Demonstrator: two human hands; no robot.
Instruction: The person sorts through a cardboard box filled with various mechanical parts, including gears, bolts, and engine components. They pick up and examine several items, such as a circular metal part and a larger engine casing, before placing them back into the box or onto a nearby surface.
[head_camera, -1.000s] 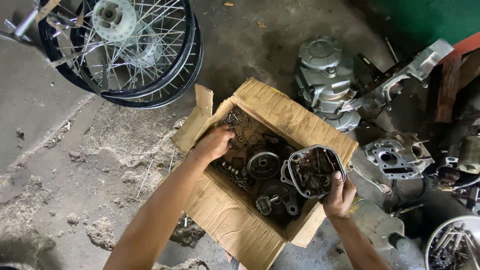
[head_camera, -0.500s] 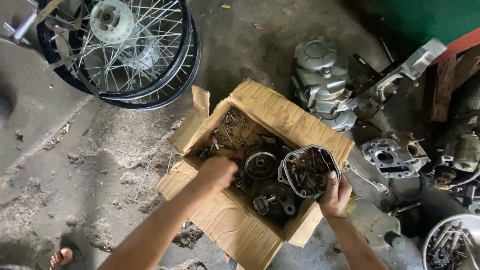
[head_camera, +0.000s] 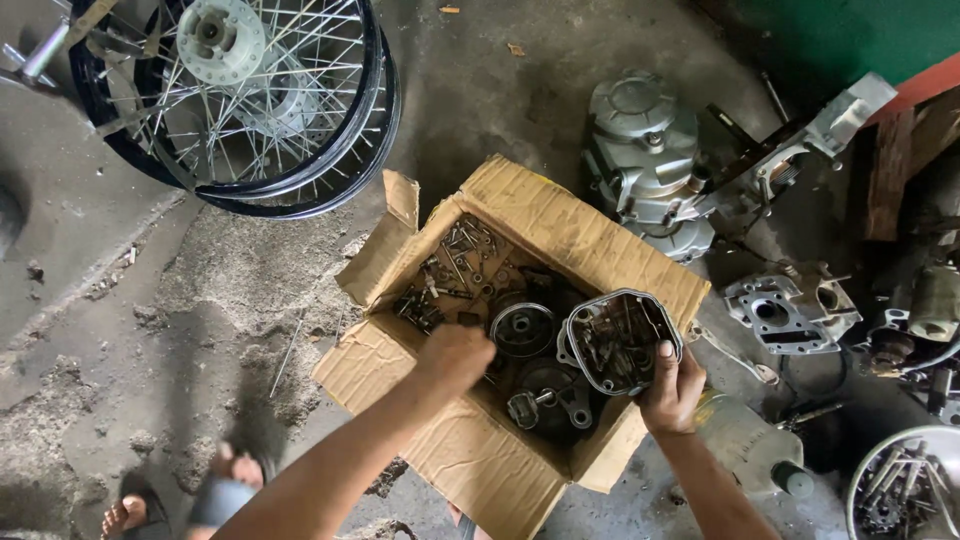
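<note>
— What's the weak spot here, going from the biggest thing down?

— The spoked wheels (head_camera: 240, 100) lie flat on the concrete floor (head_camera: 150, 330) at far left, well apart, so no trouble there. The cardboard box (head_camera: 530, 330) is the worry, I'd say: soft, creased, one flap torn, and loaded with heavy steel. Its near wall bows outward; a hard press could split it.

— And the grey engine case (head_camera: 650, 160) on the far right?

— Cast aluminium, ribbed and dusty, resting on the floor. Stable.

— What are the hands doing?

— The right hand (head_camera: 672, 392) clenches the near rim of a metal cover (head_camera: 618, 340), a rounded, open-topped casting full of small parts, propped on the box's right edge. It tilts; if the grip slips, I judge the contents would spill into the box or onto the floor.

— The left?

— The left hand (head_camera: 455, 358) is curled knuckles-up inside the box near the round pulley-like part (head_camera: 522, 330). I cannot tell whether its fingers enclose anything. Sharp, greasy loose bolts (head_camera: 450, 265) at the far corner could nick skin.

— Anything underfoot?

— A sandalled foot (head_camera: 130, 510) at near left, close to gritty debris.
</note>
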